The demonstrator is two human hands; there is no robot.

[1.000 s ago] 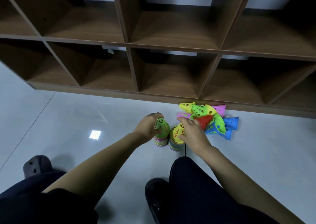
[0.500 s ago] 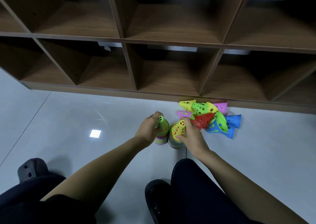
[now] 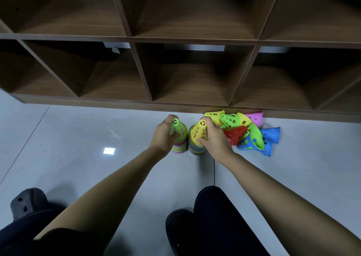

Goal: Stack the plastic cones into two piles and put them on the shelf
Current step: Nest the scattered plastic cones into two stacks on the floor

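Head view: the left hand point(image 3: 165, 136) stays wrapped around the green-topped stack of perforated plastic cones point(image 3: 178, 136) on the grey tiled floor point(image 3: 78, 148). The right hand point(image 3: 214, 138), which half a second ago reached toward the loose heap of coloured plastic cones point(image 3: 246, 130), now clamps the yellow-topped stack point(image 3: 198, 136) just beside it. Both piles seem ready for lifting into the wooden cubby shelf point(image 3: 185, 41) beyond, though the loose cones remain unstacked.
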